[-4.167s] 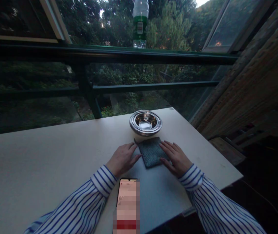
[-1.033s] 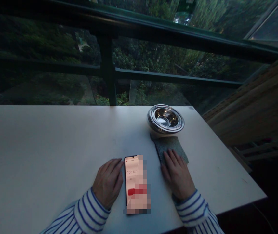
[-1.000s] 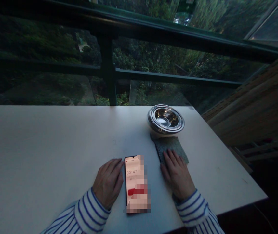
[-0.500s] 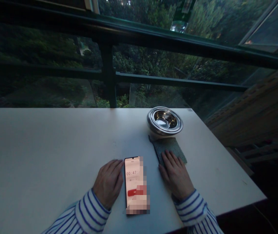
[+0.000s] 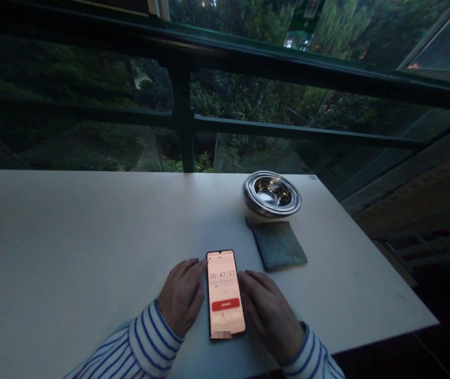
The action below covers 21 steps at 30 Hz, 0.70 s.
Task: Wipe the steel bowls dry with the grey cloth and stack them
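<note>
A smartphone (image 5: 225,318) lies face up on the white table with its screen lit, showing a timer reading 00:47:57 and a red button. Along its left edge rests my left hand (image 5: 183,295), fingers stretched out and close together, the tips at or touching the phone's upper left side. My right hand (image 5: 270,313) lies at the phone's right edge, its fingers extended and holding nothing. Beyond my right hand is a grey-green textured cloth pouch (image 5: 280,245), lying flat with a small loop at its upper left corner. Whether either palm touches the table is hidden.
Shiny metal bowls (image 5: 272,208), apparently nested, stand behind the pouch near the far edge of the white table (image 5: 90,226). A dark green railing (image 5: 225,50) and glass run behind the table, with trees outside. The table's right edge drops to a dark area.
My right hand has left the cloth pouch and moved left to the phone's right side. My left hand stays beside the phone. The view has shifted slightly.
</note>
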Motion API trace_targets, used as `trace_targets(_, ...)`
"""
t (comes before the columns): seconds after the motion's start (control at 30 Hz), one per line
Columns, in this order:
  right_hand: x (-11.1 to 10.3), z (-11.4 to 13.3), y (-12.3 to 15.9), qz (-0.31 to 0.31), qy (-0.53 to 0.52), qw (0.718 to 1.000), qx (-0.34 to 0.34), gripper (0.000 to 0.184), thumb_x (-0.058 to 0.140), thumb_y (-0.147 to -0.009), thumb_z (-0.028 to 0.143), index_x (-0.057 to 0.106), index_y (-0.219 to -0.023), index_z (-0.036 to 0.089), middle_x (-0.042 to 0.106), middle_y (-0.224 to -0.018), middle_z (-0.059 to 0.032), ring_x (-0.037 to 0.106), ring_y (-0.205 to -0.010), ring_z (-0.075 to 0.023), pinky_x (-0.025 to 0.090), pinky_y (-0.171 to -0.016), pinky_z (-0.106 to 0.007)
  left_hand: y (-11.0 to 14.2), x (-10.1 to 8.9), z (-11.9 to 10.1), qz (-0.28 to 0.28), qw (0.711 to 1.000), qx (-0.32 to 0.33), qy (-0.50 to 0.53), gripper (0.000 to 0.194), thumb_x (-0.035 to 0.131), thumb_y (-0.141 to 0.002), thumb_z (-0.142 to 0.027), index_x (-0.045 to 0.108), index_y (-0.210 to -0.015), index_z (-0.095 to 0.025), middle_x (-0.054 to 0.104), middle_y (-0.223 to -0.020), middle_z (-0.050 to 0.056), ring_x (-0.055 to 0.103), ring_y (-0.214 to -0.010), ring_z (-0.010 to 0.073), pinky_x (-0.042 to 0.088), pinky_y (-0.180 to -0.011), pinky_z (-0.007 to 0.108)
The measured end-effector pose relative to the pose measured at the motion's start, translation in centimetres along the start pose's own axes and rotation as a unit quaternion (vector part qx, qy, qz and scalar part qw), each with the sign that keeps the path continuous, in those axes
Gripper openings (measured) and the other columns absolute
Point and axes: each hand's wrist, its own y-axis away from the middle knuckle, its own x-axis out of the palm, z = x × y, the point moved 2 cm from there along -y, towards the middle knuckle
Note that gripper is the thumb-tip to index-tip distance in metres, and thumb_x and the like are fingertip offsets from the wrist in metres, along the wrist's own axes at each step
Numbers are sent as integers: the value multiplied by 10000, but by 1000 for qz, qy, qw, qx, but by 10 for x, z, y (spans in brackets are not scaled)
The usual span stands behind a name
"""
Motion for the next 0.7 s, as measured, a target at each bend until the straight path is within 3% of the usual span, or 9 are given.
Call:
trace_targets(0.1, 8, 3, 1, 19, -36, 999, 13, 404, 400, -874, 145, 427, -1278, 143, 586, -1163, -110, 505, -1084, -226, 453, -935, -433, 2, 1, -2, 10, 1000, -13, 5, 411, 363, -843, -160, 452, -1241, -109, 631, -1128, 147, 535, -1072, 260, 444, -884, 476)
trace_targets(0.4, 14, 3, 6, -12, -38, 999, 12, 427, 391, -848, 106, 431, -1270, 156, 563, -1206, -107, 475, -1137, -229, 414, -958, -464, 3, 6, 2, 9, 1000, -26, 12, 435, 358, -831, -153, 450, -1256, -124, 625, -1150, 148, 539, -1093, 259, 430, -908, 479)
trace_targets(0.7, 7, 13, 16, -34, -29, 999, -10, 251, 428, -834, 104, 562, -1037, 168, 566, -1192, -118, 471, -1141, -233, 466, -897, -437, 3, 2, 7, -13, 1000, -11, 19, 387, 376, -810, -136, 534, -1163, -129, 652, -1090, 148, 561, -1066, 245, 481, -867, 441)
